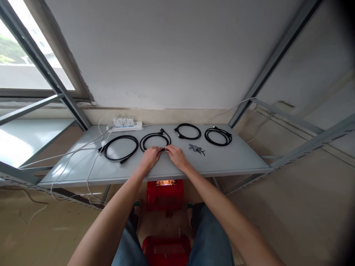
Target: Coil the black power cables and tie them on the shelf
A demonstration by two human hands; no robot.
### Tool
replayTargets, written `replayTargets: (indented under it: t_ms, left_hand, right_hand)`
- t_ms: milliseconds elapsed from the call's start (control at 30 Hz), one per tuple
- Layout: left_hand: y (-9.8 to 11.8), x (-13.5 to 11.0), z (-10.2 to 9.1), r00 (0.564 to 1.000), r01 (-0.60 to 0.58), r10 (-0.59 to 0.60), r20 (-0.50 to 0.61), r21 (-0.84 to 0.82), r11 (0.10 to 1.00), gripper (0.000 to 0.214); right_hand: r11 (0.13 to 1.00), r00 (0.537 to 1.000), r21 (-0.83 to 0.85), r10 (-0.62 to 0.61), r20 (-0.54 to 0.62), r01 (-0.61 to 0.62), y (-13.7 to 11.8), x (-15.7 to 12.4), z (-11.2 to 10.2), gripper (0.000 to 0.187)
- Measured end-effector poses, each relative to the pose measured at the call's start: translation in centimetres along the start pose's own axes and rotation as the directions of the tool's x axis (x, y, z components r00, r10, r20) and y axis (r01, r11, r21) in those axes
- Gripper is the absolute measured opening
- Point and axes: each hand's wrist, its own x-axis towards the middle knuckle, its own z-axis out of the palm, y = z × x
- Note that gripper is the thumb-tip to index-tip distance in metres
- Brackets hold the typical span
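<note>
A coiled black cable (155, 135) lies on the grey metal shelf (177, 162), in front of me. My left hand (151, 156) and my right hand (176, 154) meet at its near edge, fingers pinched together on the cable. Whether a small tie is between the fingertips is hidden. To the left lies a larger black cable coil (122, 137). Two more coils, one in the middle right (189, 125) and one farther right (218, 143), rest beyond my right hand. A small pile of short black ties (196, 149) lies just right of that hand.
A white power strip (127, 126) with plugged-in chargers stands at the back left. White cords (69, 152) trail from it over the shelf's left edge. Metal uprights (266, 70) frame both sides. Under the shelf is a red box (165, 195); a red stool (166, 247) is between my legs.
</note>
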Motion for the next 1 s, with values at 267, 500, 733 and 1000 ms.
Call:
replayTargets:
  t_ms: [267,500,733,1000]
  left_hand:
    - [0.0,0.0,0.0,1.000,0.003,-0.003,-0.001,-0.012,1.000,0.034]
    - [-0.1,0.0,0.1,1.000,0.004,-0.004,-0.003,0.020,1.000,0.035]
    - [0.1,-0.1,0.0,1.000,0.017,-0.017,0.001,0.028,0.999,0.034]
    - [-0.1,0.0,0.3,1.000,0.026,-0.026,-0.009,0.006,1.000,0.032]
  right_hand:
    - [0.991,0.999,-0.132,-0.005,0.046,0.011,-0.4,-0.1,-0.2,0.025]
    - [0.965,0.997,-0.253,-0.057,0.052,0.068,-0.6,0.2,0.0,0.028]
    - [0.945,0.996,-0.316,-0.084,0.027,0.088,-0.5,0.7,0.5,0.029]
    - [0.939,0.995,-0.330,-0.079,0.063,0.096,-0.8,0.8,0.6,0.033]
